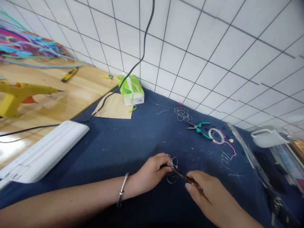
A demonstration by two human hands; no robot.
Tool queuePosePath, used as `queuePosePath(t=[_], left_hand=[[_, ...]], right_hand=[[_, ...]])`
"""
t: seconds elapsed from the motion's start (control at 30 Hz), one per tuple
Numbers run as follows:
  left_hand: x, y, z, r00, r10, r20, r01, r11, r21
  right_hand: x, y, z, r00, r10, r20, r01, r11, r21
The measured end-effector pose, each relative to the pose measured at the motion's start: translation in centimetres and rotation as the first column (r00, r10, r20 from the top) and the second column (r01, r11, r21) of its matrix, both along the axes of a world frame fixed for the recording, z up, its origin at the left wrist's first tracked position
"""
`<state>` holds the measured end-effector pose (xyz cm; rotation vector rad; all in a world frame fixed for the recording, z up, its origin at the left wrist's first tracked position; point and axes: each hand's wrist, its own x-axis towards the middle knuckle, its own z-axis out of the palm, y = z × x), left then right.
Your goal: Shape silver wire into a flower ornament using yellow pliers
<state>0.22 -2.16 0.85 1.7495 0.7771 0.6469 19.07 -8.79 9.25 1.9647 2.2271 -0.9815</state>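
Over the dark blue desk (128,142), close to its near edge, the two hands work near each other but apart; the left hand (153,172) pinches a bent silver wire (175,161), whose thin loops stand out past the fingertips; the right hand (209,193) is closed around a slim dark tool (180,174), its far end reaching the wire at the left fingers, its exact kind hard to tell; a silver bracelet (123,190) circles the left wrist; beyond lie green-handled pliers (198,129), touching or just beside a pale ring-shaped roll (210,133); farther left sit a green tissue pack (133,88), brown paper (111,109) and a white power strip (52,148).
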Motion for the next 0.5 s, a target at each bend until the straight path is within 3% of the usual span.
queuePosePath(t=[0.5], left_hand=[[0.13, 0.11, -0.15, 0.998, 0.026, -0.055, -0.026, 1.0, 0.008]], right_hand=[[-0.48, 0.23, -0.41, 0.997, 0.059, 0.043, -0.062, 0.995, 0.079]])
